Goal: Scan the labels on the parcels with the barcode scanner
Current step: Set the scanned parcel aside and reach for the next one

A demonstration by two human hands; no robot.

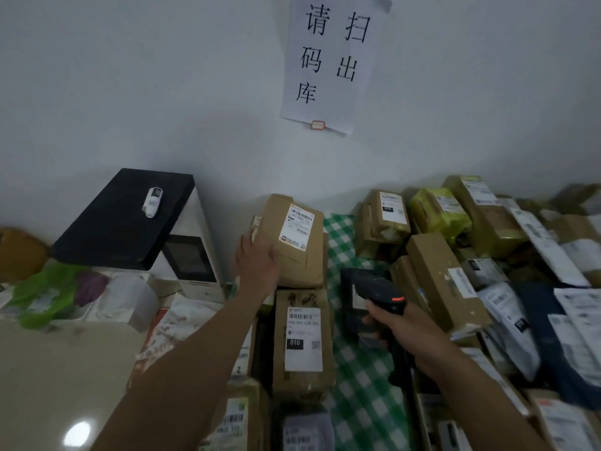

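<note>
My right hand (pixel 408 333) grips a dark barcode scanner (pixel 374 288) with a red stripe, its head pointing up and left over the green checked cloth (pixel 341 242). My left hand (pixel 258 262) rests with straight fingers on the left edge of a brown cardboard parcel (pixel 292 252) that leans against the wall, its white label (pixel 297 226) facing up. A second brown parcel (pixel 304 343) with a label marked 010 lies just below it.
Several labelled boxes and bags are piled at the right (pixel 487 255). A white appliance (pixel 185 255) with a black case (pixel 126 219) on top stands at the left. Plastic bags (pixel 65 294) lie beside it. A paper sign (pixel 331 60) hangs on the wall.
</note>
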